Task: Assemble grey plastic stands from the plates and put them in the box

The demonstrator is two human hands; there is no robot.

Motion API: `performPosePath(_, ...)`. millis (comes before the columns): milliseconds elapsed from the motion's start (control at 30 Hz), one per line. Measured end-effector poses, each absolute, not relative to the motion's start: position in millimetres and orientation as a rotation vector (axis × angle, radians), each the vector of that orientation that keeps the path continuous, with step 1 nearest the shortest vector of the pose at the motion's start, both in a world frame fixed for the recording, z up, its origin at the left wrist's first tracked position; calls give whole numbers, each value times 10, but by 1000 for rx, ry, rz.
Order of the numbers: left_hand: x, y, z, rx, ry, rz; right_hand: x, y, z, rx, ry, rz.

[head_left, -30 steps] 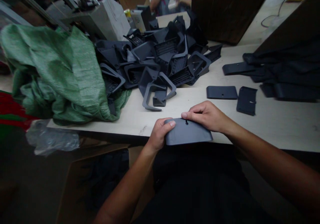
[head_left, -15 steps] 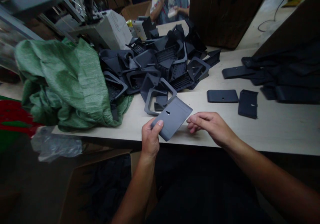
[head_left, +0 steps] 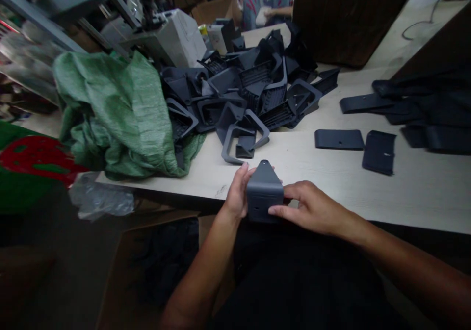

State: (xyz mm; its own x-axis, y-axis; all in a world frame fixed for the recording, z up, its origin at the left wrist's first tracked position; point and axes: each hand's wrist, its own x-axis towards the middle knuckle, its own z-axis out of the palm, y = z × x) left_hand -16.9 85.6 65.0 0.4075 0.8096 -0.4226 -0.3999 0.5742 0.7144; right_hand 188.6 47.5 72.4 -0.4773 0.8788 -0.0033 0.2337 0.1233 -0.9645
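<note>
A dark grey plastic bracket (head_left: 264, 192) is held between both hands over the table's front edge, its tapered end with a small hole pointing away from me. My left hand (head_left: 237, 192) grips its left side. On the right side, my right hand (head_left: 305, 206) holds it with the thumb across the near face and the fingers partly hidden behind. Just beyond lies a loose grey bracket (head_left: 245, 136) with an open frame. Behind that, a heap of similar plastic parts (head_left: 257, 82) is piled up.
A green woven sack (head_left: 117, 114) lies left of the heap. Two flat dark pieces, a plate (head_left: 338, 139) and another plate (head_left: 379, 152), rest at right near a dark cloth (head_left: 434, 99). A cardboard box (head_left: 123, 251) with dark parts stands below. Another person (head_left: 267, 6) is across the table.
The bracket has been turned, so its tapered end now shows, and brought nearer to me. My right hand, which was apart from it, has closed on its right side. The view has shifted slightly.
</note>
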Motion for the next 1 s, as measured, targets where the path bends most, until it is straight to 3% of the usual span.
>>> performPosePath(133,-19,867,702,495,753,730,1877,461,667,-1025,-1777,1406)
performPosePath(400,309,648,724,605,868,1117,1681,274,562,-1009,-1234,1406)
performPosePath(1000,294,621,680,605,849,1174,1614,287,511,-1067,-1354,1281)
